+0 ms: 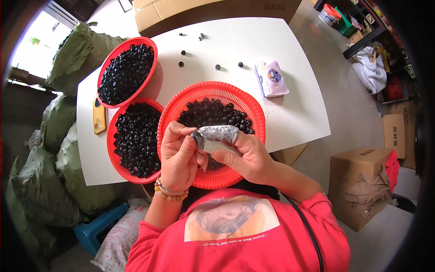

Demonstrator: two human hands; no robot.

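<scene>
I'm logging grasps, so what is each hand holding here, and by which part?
One small black bead is pinched between the left hand's thumb and fingertips and the right hand's cloth-wrapped fingers. Which side of the bead is gripped cannot be told.

White table (294, 113) carries three red baskets (253, 104), loose black beads (218, 67).

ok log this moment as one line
left hand: pinches small black bead | right hand: cloth-wrapped fingers on same bead | below: red basket of black beads | table: two more red baskets, loose beads
</scene>
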